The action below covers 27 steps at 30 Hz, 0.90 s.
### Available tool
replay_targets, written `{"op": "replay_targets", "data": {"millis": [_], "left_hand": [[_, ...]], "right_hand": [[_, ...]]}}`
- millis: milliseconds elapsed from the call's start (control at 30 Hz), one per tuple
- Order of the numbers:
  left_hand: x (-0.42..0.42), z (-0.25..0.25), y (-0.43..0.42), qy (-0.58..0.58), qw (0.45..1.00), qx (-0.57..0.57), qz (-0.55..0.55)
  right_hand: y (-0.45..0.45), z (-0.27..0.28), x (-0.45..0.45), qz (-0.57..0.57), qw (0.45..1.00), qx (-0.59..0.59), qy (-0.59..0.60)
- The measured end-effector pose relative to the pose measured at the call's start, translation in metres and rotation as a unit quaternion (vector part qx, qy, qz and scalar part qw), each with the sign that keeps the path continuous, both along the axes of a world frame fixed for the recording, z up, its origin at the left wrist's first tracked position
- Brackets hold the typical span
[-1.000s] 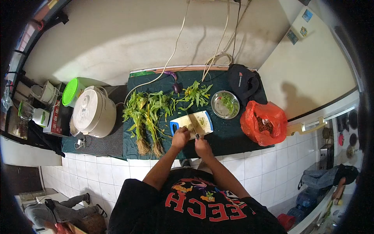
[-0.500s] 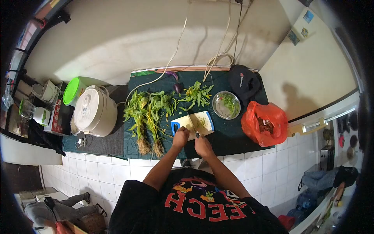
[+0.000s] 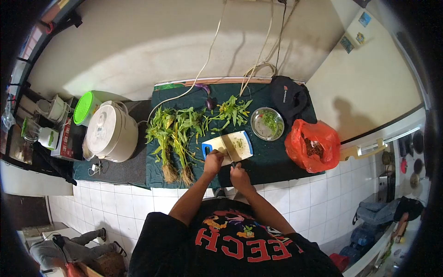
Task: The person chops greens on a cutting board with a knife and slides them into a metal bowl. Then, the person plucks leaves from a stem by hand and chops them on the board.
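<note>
A white cutting board with blue ends point(image 3: 240, 147) lies on the dark green cloth point(image 3: 277, 161), with small green bits on it. My right hand point(image 3: 240, 177) is wrapped round the black handle of a knife point(image 3: 229, 148), whose blade lies over the board. At the board's lower left, my left hand point(image 3: 214, 162) is closed beside the blade; what it holds is hidden. To the right of the board stands a metal bowl point(image 3: 267, 124) with chopped greens. Leafy greens with roots point(image 3: 173, 143) lie to the left, and loose leaves point(image 3: 234, 111) above the board.
A red plastic bag point(image 3: 313, 147) and a black cap point(image 3: 288, 99) are at the right. Purple eggplants point(image 3: 210, 103) lie near the wall. On the left stand a white rice cooker point(image 3: 112, 131) and a green-lidded tub point(image 3: 84, 109). Two other people are at the lower corners.
My right hand and the knife have shifted slightly down, toward my body. The left hand stays by the board's lower edge.
</note>
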<state>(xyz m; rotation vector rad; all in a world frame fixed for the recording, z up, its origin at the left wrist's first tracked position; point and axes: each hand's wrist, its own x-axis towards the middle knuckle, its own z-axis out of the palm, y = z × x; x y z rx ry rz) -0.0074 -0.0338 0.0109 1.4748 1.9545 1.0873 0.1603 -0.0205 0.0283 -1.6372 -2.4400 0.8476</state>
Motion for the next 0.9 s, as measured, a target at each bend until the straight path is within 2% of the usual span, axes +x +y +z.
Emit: {"op": "replay_targets", "data": {"millis": [100, 200, 233, 300, 400, 500, 600, 700, 833, 900], "left_hand": [[-0.002, 0.000, 0.000, -0.007, 1.000, -0.004, 0.005], [-0.002, 0.000, 0.003, 0.016, 1.000, -0.005, 0.024], [-0.002, 0.002, 0.003, 0.005, 0.999, -0.018, 0.026], [-0.002, 0.007, 0.002, -0.009, 0.999, -0.031, 0.028], [0.000, 0.012, 0.004, -0.005, 0.999, -0.034, 0.033], [0.001, 0.008, 0.002, -0.007, 0.998, -0.031, 0.046], [0.000, 0.005, 0.003, -0.014, 0.997, -0.046, 0.053], [0.001, 0.001, 0.001, 0.003, 0.999, -0.019, 0.040], [-0.002, -0.008, -0.003, 0.056, 0.998, 0.015, -0.006], [-0.004, -0.008, -0.005, 0.088, 0.995, 0.027, -0.031]], "right_hand": [[0.014, 0.035, -0.011, -0.012, 0.998, -0.053, 0.024], [0.020, 0.026, -0.013, 0.028, 1.000, 0.010, 0.004], [0.016, 0.024, -0.013, 0.029, 1.000, 0.010, 0.004], [0.002, 0.020, -0.009, -0.023, 0.998, -0.062, -0.008], [0.004, 0.020, -0.005, 0.040, 0.999, -0.003, 0.017], [0.021, 0.025, -0.017, -0.008, 0.999, -0.029, 0.021], [0.015, 0.032, -0.013, 0.000, 0.999, -0.039, 0.016], [0.000, 0.030, -0.010, -0.032, 0.995, -0.096, -0.008], [0.013, 0.042, -0.015, -0.009, 0.996, -0.089, 0.018], [0.018, 0.045, -0.021, -0.008, 0.999, -0.046, -0.011]]}}
